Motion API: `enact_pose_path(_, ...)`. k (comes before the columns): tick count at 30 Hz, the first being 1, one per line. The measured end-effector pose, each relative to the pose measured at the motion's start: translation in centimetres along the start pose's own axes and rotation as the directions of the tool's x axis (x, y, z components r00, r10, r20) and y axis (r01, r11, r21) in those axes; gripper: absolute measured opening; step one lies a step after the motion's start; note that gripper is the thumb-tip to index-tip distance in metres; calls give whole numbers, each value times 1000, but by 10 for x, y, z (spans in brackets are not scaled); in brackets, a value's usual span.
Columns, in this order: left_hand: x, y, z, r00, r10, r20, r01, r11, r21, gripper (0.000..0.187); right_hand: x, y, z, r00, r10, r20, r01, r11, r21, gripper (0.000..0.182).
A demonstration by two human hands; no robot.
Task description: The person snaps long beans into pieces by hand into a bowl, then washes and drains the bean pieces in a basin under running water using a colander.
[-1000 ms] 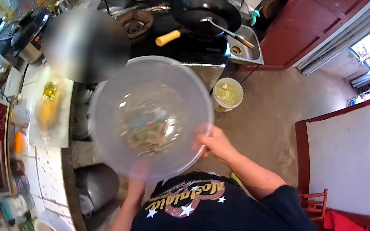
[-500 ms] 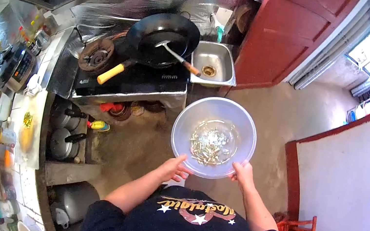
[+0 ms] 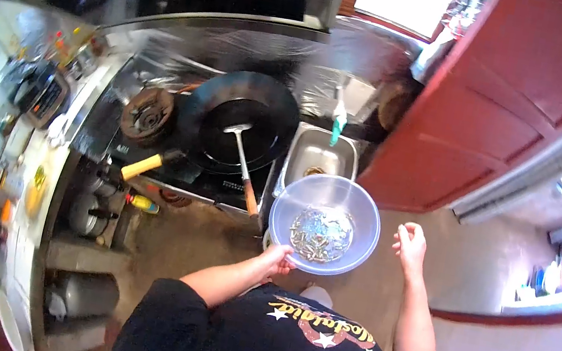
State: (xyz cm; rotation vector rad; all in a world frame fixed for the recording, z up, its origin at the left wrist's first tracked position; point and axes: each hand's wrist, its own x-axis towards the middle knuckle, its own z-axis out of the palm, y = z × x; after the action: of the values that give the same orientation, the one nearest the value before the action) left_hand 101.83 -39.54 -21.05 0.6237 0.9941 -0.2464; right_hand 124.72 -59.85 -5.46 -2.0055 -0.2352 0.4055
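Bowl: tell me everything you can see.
The bowl is round, translucent, plastic-looking, its open top facing the camera. Small, slender, dull pieces lie inside among bright reflections. The left grip holds its near-left rim; the right grip is clear of it. It overlaps the sink in view; any support below is hidden.
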Motion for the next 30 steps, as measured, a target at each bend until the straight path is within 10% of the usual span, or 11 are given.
enact_pose_path(6,36,23,58,951,151,-270,-189,974,-121,27,174,-59,98,845,-344,409,500,779,-378,65)
enact_pose_path(9,56,18,87,925,155,-346,-247,939,-241,26,238,-72,163,842,-284,459,502,723,-474,68)
enact_pose_path(17,82,29,125,846,104,-523,-318,886,-339,23,277,-60,243,842,-291,454,514,688,-512,42)
enact_pose_path(22,92,30,123,873,113,-474,-322,864,-387,24,309,-39,241,674,-431,600,724,544,-423,35)
enact_pose_path(24,96,28,122,887,104,-450,-310,856,-413,24,323,-39,233,560,-426,711,806,480,-346,31)
enact_pose_path(26,103,27,120,916,94,-391,-268,868,-419,23,360,-9,242,304,-468,830,953,138,-271,31)
enact_pose_path(27,104,26,120,927,101,-360,-263,862,-434,23,364,-7,240,16,-609,793,944,-253,-213,10)
enact_pose_path(29,109,27,122,934,109,-340,-264,851,-453,23,368,-6,243,-306,-616,726,771,-608,-191,23)
enact_pose_path(30,111,28,123,941,117,-318,-263,843,-469,23,366,-9,245,-88,-578,811,892,-409,-195,16)
